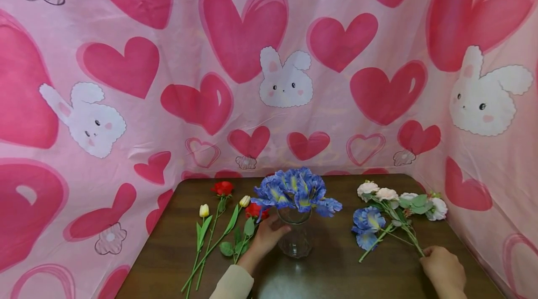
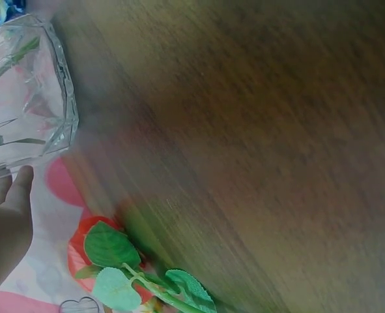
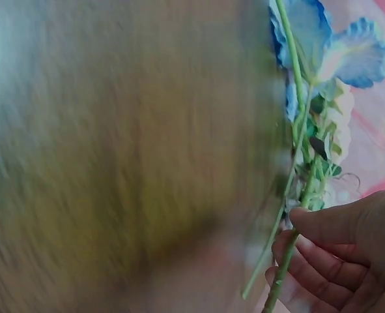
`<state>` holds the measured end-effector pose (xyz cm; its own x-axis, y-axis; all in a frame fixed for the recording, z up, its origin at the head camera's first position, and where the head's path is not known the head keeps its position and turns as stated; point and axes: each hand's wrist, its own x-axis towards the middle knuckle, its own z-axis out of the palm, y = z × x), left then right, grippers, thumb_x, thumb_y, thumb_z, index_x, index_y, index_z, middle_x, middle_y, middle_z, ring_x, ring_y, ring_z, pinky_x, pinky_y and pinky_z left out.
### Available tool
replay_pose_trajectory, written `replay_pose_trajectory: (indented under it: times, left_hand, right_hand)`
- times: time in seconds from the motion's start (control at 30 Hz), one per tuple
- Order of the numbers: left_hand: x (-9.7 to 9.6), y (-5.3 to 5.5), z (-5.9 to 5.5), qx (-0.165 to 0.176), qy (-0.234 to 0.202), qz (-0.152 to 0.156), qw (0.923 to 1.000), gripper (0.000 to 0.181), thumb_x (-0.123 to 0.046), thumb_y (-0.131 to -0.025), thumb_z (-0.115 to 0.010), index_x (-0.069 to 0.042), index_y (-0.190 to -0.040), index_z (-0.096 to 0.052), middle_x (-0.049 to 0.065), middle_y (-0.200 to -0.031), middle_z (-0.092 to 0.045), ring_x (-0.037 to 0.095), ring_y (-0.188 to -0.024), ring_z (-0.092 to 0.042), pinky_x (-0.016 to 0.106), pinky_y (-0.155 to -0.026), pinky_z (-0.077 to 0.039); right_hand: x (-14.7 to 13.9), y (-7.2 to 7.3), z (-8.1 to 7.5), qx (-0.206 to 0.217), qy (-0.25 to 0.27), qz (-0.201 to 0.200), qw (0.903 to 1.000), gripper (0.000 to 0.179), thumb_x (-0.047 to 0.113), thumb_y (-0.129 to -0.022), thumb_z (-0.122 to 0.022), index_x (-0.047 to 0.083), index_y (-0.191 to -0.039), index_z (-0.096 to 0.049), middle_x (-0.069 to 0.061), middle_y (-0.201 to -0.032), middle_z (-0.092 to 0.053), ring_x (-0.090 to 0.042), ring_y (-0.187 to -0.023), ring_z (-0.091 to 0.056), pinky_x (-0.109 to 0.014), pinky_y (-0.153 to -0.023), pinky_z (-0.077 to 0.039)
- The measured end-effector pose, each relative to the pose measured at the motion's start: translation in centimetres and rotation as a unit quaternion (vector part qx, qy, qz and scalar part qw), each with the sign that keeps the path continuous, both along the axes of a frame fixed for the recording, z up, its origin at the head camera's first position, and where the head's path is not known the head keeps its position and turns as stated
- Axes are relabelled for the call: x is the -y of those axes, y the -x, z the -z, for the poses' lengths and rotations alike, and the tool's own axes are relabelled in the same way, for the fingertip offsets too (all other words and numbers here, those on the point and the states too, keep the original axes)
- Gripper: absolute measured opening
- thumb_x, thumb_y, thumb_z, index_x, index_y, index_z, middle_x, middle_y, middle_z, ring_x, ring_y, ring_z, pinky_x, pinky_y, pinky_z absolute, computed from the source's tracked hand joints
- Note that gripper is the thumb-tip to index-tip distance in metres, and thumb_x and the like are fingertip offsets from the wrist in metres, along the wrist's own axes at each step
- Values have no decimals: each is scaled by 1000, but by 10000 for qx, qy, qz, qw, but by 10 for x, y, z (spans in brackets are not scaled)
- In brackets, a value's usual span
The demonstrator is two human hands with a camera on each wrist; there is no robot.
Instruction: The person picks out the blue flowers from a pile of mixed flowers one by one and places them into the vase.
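Note:
A clear glass vase (image 1: 295, 240) with a bunch of blue irises (image 1: 294, 189) stands mid-table. My left hand (image 1: 266, 236) holds the vase at its left side, thumb towards the front; in the left wrist view its fingertips meet the glass (image 2: 29, 98). At the right, my right hand (image 1: 443, 266) pinches the lower green stem (image 3: 296, 241) of a spray of pale pink-white flowers (image 1: 386, 194) between thumb and fingers. The flower heads lie towards the table's back right. Loose blue irises (image 1: 367, 226) lie beside that spray, their stems crossing close to it.
Left of the vase lie red roses (image 1: 222, 188) and yellow-white tulips (image 1: 204, 210) with long green stems. One red rose is partly behind my left hand. The dark wooden table (image 1: 336, 271) meets a pink heart-and-rabbit cloth (image 1: 332, 117) at the back and sides.

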<state>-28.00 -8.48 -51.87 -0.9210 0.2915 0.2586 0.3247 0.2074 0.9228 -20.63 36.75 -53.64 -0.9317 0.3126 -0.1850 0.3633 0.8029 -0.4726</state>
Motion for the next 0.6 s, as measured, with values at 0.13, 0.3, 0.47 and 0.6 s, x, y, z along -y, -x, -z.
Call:
replay_pose_trajectory:
  times: [0.13,0.3,0.47,0.6]
  left_hand:
    - [0,1,1,14,-21,12,10000,50,-15,-88,-73,5,-131,-57,23,-127,-60,38,-116,-57,36,-90,-51]
    - [0,1,2,89,-53,-2,9999,49,-14,-88,-72,5,-131,-57,22,-127,-60,38,-115,-57,38,-90,-51]
    - [-1,0,1,161,-92,-33,9998,49,-12,-88,-72,5,-131,-57,22,-127,-60,37,-116,-57,39,-91,-51]
    - [-1,0,0,138,-21,-85,9999,49,-14,-88,-73,5,-131,-57,22,-127,-60,36,-116,-57,37,-91,-51]
  right_hand:
    - [-8,-2,-5,-281,-109,33,9995,26,13,-81,-64,-6,-98,-67,-28,-89,-64,-44,-74,-60,-54,-58,-46]
    - [-19,-3,-8,-653,-311,160,9973,24,10,-81,-61,-7,-97,-67,-28,-88,-64,-47,-73,-59,-54,-57,-45]
    - [-34,0,-8,-858,-517,118,9949,23,8,-80,-62,-9,-95,-66,-29,-88,-64,-50,-76,-57,-55,-59,-45]
    - [-49,4,-3,-847,-543,-35,9949,22,7,-80,-65,-10,-94,-66,-29,-87,-64,-48,-75,-58,-53,-57,-46]
